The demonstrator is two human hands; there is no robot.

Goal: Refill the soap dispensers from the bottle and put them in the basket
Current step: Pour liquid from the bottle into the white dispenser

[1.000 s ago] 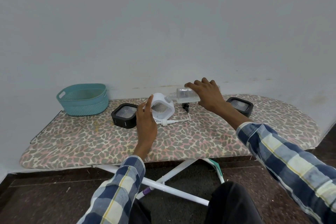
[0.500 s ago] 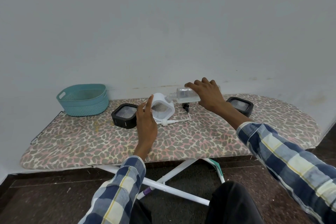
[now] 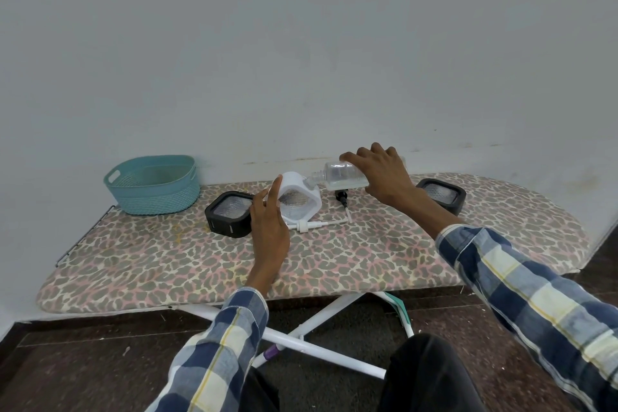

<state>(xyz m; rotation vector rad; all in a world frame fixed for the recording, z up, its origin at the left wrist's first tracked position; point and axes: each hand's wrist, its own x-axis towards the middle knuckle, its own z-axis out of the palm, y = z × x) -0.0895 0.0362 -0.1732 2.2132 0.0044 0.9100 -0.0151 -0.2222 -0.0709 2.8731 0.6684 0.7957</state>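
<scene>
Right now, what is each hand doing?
Left hand: closed on the white dispenser.
Right hand: closed on the clear bottle, tipped into it.

Both arms are extended forward, each covered to the wrist by a blue, white and yellow plaid sleeve (image 3: pixel 227 338). The left hand (image 3: pixel 269 231) is held upright on its edge, thumb side up, index finger raised and the fingers curled round something white. The right hand (image 3: pixel 384 177) is reached farther out and higher, palm down, knuckles up, fingers (image 3: pixel 351 157) spread and wrapped over a clear item held nearly level.
</scene>
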